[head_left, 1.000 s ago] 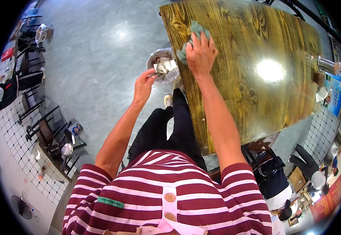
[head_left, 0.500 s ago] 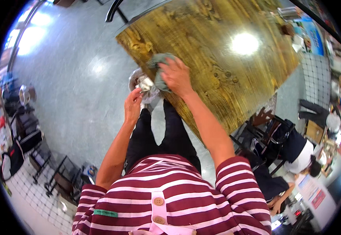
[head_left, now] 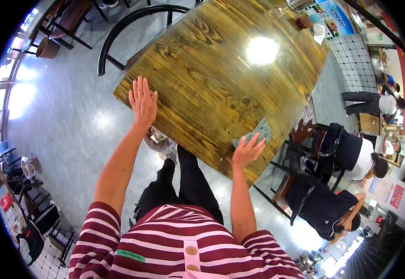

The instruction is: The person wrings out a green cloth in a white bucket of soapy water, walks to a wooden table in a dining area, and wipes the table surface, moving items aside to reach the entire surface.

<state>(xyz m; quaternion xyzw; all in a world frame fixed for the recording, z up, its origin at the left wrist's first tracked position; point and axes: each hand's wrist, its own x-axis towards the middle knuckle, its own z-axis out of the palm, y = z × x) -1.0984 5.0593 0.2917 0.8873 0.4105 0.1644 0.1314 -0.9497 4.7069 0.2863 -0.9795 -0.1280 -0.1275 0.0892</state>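
Observation:
A brown wooden table (head_left: 198, 97) with a glossy, grained top lies in front of me. My left hand (head_left: 143, 106) rests flat at its left corner, fingers stretched out, holding nothing. Near the table's front right edge, my right hand (head_left: 246, 151) presses on a crumpled grey-green cloth (head_left: 262, 133), which lies on the wood partly under the fingers. Below the left front edge, a bin with a clear plastic liner (head_left: 159, 141) shows next to my left wrist, partly hidden by the table.
A black curved chair (head_left: 114, 39) stands at the far left of the table. At its far right end are a metal container (head_left: 299, 3), a brown cup (head_left: 303, 21) and white tissue (head_left: 319, 33). Two people (head_left: 321, 204) sit on chairs to the right.
My right hand has moved the cloth from the left corner to the front right edge. My left hand has left the bin and now lies flat on the table.

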